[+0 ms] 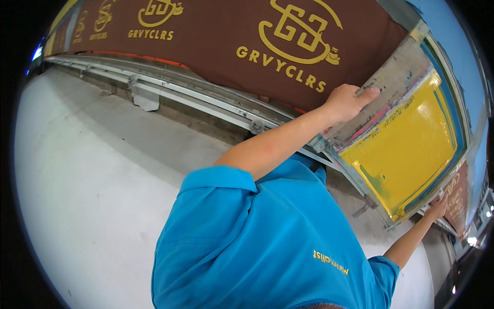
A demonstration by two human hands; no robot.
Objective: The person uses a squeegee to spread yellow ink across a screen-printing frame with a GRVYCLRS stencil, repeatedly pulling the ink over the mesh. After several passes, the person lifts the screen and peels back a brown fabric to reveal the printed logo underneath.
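Note:
A screen printing frame tilts over the long table at my right, its mesh coated with wet yellow ink and its border smeared grey, pink and blue. My left hand is closed on the frame's left side, thumb on top and the other fingers mostly hidden. At the frame's opposite, right-hand end, my right hand is closed at the edge, small and partly hidden. Brown fabric with repeated yellow printed emblems lies along the table to the left of the frame. More printed brown fabric shows beyond my right hand.
A metal rail runs along the table's near edge, with a clear bracket and a round knob on it. A metal handle juts from the frame's near side. Pale floor lies below.

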